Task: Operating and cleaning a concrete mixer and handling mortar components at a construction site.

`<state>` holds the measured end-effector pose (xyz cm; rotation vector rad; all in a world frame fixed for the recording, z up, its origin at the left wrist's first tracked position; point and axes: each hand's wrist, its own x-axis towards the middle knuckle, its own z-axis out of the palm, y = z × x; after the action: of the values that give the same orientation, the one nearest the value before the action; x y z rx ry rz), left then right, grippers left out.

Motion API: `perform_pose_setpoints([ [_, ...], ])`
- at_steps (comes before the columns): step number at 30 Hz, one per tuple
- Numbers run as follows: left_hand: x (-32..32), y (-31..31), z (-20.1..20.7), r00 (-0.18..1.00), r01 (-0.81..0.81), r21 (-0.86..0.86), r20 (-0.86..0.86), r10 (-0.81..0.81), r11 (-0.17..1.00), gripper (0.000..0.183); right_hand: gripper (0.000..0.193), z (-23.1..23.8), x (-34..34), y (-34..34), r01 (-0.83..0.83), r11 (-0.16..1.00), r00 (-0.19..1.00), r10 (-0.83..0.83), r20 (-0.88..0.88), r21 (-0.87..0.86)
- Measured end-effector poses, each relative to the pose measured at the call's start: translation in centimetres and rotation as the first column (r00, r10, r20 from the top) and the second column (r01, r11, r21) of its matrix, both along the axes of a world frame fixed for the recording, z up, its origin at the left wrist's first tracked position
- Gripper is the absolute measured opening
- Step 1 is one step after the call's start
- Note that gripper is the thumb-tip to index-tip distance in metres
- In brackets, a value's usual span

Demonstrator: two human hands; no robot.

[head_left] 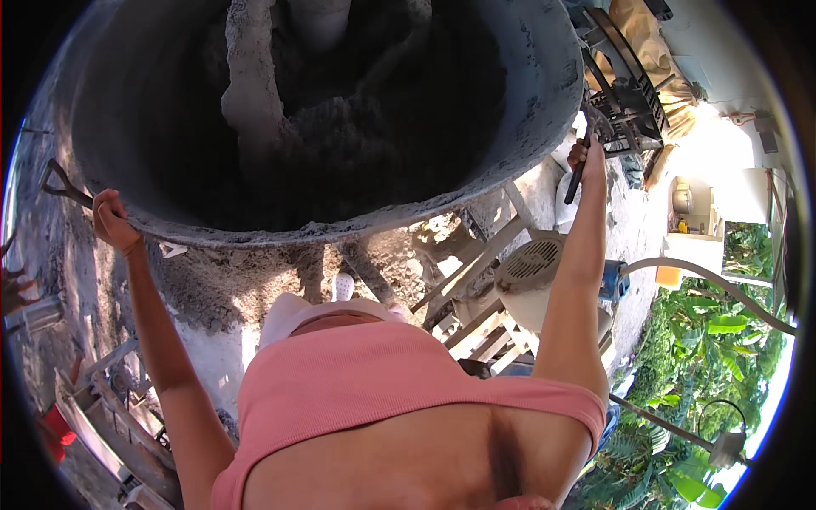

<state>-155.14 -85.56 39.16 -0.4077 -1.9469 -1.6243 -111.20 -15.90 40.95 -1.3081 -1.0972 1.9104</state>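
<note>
A large round mixing drum [327, 231] with a grey, crusted rim stands before me. Inside are a caked mixing arm [249, 81] and dark, powdery material [340, 127]; deep shadow hides much of the bottom. My left hand [115, 219] is closed at the drum's left edge round a dark shaft with a D-shaped grip [61, 181], like a shovel handle; no blade shows. At the right edge, my right hand [586, 155] wraps round a dark bar-like handle [574, 183] that slants along the drum's outside. What it joins is unclear.
Below the drum on the right sits a vented motor housing [531, 268] beside wooden slats [480, 263]. A curved hose or cable [714, 272] runs right. A black metal frame [629, 93] stands by the far right rim. At the left edge, another person's fingers [13, 289] appear.
</note>
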Motion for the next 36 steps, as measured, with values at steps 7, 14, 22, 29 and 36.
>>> perform_pose_setpoints([
  [7, 0.3, -0.6, -0.1, 0.998, -0.050, 0.103, 0.044, 0.046, 0.993, 0.027, 0.018, 1.6, 2.1, 3.2, 0.159, 0.946, 0.957, -0.218, 0.193, 0.283],
  [14, -0.2, 0.9, -0.4, 0.996, -0.015, 0.192, 0.094, -0.003, 0.981, 0.027, 0.007, 0.0, 4.8, 9.3, 0.344, 0.937, 0.930, -0.333, -0.153, 0.051],
  [22, 0.3, 1.2, 0.4, 0.998, -0.009, 0.079, 0.063, 0.004, 0.997, 0.028, 0.019, -2.3, 3.0, 7.7, 0.231, 0.957, 0.946, -0.264, -0.190, -0.177],
  [29, 0.0, 0.9, -0.1, 0.997, -0.020, 0.123, 0.072, 0.011, 0.992, 0.029, 0.018, -3.8, 3.1, 3.8, 0.258, 0.962, 0.878, -0.274, -0.392, -0.095],
  [36, 0.5, 0.3, -0.1, 0.992, -0.004, 0.169, 0.125, -0.018, 0.986, 0.028, 0.013, -6.8, 5.6, -0.7, 0.131, 0.991, 0.952, -0.127, -0.279, -0.006],
])
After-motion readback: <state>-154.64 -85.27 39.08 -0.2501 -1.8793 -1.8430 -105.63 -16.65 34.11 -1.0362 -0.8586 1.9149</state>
